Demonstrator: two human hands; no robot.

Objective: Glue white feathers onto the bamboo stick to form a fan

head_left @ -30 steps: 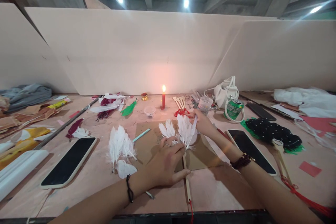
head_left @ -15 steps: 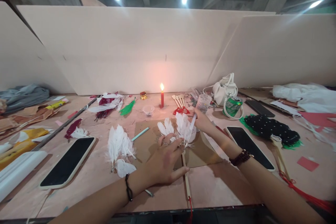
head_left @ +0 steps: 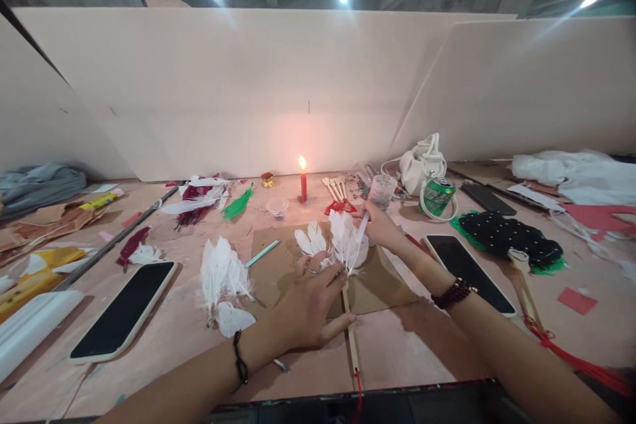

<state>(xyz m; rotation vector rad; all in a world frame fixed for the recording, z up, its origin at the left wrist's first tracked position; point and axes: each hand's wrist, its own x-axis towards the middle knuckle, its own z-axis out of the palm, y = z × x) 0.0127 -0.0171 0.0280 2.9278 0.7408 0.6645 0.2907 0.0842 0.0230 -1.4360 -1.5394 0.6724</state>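
A feather fan [head_left: 344, 235] with white plumes and a pale wooden handle [head_left: 350, 338] lies partly on a piece of brown cardboard [head_left: 278, 288]. Across the fan's base rests my left hand [head_left: 311, 305], fingers spread, fingertips on the lower feathers and thumb on the handle. My right hand [head_left: 378, 224] is closed round a thin, translucent white glue stick [head_left: 362, 230]. The stick slants down across the right feathers, its lower end near where the plumes meet the handle. Loose white feathers [head_left: 223, 278] lie left of the cardboard.
A lit red candle [head_left: 303, 187] stands upright behind the cardboard. Phones lie at left [head_left: 124, 311] and right [head_left: 470, 271]. A plastic cup [head_left: 382, 191], a green can [head_left: 438, 196], a white bag [head_left: 420, 165] and a black dotted fan [head_left: 511, 238] are at the right.
The whole view has shifted slightly, so everything sits a little further left. Both hands keep nearly the same place on the fan and the glue stick.
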